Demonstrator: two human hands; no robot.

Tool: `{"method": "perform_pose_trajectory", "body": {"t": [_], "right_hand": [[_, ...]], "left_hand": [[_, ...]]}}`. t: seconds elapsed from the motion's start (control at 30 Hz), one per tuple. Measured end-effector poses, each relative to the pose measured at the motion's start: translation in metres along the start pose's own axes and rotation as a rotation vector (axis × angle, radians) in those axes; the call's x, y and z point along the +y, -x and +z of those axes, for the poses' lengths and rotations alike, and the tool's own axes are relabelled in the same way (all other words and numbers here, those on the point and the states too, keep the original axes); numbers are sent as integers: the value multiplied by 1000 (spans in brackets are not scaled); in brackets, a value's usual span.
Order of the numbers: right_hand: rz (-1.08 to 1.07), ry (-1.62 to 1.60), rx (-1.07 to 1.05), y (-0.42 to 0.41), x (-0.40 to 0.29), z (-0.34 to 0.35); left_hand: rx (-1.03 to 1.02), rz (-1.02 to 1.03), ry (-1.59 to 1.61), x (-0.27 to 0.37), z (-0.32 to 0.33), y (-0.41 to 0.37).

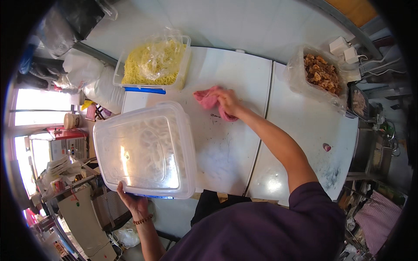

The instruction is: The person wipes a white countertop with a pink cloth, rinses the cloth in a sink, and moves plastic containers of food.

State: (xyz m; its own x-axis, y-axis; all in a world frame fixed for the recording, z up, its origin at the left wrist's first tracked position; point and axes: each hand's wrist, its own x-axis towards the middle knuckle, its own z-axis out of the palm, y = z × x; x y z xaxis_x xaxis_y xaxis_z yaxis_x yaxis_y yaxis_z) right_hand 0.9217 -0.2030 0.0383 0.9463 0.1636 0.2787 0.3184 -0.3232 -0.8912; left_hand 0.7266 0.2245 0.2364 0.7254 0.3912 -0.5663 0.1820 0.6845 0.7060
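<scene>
My right hand (228, 101) grips a pink cloth (209, 98) against the white tabletop (225, 153). Dark smudges mark the surface just below the cloth. At the lower left, my left hand (134, 199) has hold of the near edge of a lidded clear plastic storage box (143, 153). Pale, ring-like shapes show dimly through its lid; what they are, I cannot tell. Part of a blue clip is visible along the box's near side, and my left fingers are mostly hidden beneath it.
Yellow noodles (153, 62) fill an uncovered plastic box at the back left, with clear film on top. Another film-lined box (323, 71) at the back right contains brown chunks. A small purplish piece (326, 147) lies on the right tabletop. White power adapters (344, 50) hang nearby.
</scene>
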Motion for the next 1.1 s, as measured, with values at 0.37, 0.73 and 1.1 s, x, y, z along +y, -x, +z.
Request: {"method": "perform_pose_trajectory", "body": {"t": [0.37,0.73,1.1], "right_hand": [[300,923,-53,94,4,-89],[-30,438,110,53,-32,66],[286,285,230,-152,81,-2]], "left_hand": [[68,-43,37,20,-13,-30],[20,25,85,36,-4,-55],[21,-39,182,49,-38,-34]]}}
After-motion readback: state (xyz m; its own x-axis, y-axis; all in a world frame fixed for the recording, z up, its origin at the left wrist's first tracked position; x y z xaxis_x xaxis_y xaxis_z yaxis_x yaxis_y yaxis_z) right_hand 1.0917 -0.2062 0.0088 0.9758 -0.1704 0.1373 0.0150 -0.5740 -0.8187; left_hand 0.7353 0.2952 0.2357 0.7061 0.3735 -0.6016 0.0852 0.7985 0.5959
